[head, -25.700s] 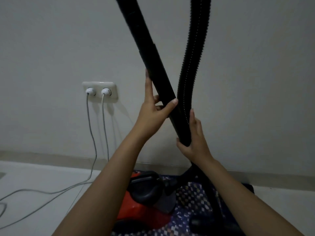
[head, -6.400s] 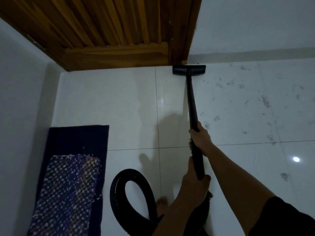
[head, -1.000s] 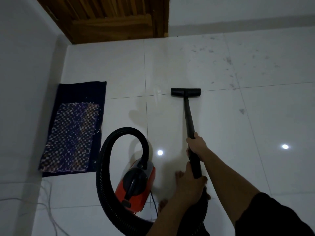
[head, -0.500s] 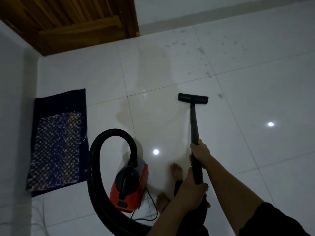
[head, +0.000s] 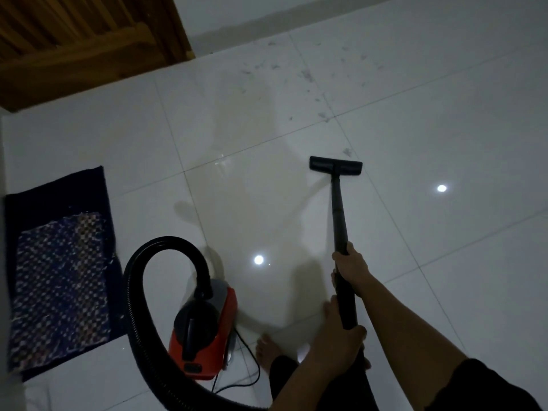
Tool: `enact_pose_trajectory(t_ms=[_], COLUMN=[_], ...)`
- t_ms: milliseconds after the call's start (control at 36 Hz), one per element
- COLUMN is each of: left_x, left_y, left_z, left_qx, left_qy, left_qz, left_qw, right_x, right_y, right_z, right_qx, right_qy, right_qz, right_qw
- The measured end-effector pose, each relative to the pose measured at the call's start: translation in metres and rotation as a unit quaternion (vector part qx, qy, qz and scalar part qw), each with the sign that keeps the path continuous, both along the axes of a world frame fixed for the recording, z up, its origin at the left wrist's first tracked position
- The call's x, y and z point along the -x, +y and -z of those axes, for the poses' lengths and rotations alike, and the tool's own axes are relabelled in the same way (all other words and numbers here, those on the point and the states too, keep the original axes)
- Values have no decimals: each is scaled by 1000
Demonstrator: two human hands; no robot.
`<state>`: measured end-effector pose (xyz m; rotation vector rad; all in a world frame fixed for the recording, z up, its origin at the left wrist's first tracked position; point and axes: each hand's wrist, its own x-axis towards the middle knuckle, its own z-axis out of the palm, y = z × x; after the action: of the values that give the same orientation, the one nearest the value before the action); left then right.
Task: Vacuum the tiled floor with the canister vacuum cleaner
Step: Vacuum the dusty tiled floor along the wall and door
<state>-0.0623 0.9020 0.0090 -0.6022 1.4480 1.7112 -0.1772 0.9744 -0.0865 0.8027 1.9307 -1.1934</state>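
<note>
The black vacuum wand (head: 338,215) runs from my hands up to its flat floor nozzle (head: 335,165), which rests on the white tiled floor (head: 444,262). My right hand (head: 350,264) grips the wand higher up; my left hand (head: 338,342) grips its lower end near my body. The red and black canister (head: 204,330) stands on the floor at lower left, and its ribbed black hose (head: 139,280) loops up over it and round to me. Grey dust and hair (head: 308,75) lie on the tiles beyond the nozzle, one clump (head: 346,151) just ahead of it.
A dark blue patterned mat (head: 59,277) lies along the left wall. A wooden door (head: 74,40) fills the upper left corner, with a wall skirting to its right. The canister's power cord (head: 246,378) curls on the floor by my bare foot (head: 267,351).
The view has swung right over the last second. The nozzle has shifted right across the tiles toward the dust, and the canister sits nearer my feet than before.
</note>
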Motion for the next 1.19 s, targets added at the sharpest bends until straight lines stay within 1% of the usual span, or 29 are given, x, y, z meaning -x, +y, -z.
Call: enact_pose_trajectory(t_ms=[194,472,750,972,1194], left_x=[27,79,131,163,170], left_y=[10,36,40,36,18], left_z=[7,4,-1,-4,-6], left_qx=[0,1,-44,-12,19], left_qy=[5,-25,-23,-28,-27], left_qz=[-28,-104,-150,-162,-189], left_qw=[1000,994,987,986,981], right_x=[31,87,142,174,181], right_y=[7,17,12,1,-27], right_z=[7,5,4,1,8], right_qx=[17,16,36,36,50], right_qy=[1,2,-4,7,-14], right_qz=[-18,-90,-115,-162,-173], right_qw=[1000,996,993,986,984])
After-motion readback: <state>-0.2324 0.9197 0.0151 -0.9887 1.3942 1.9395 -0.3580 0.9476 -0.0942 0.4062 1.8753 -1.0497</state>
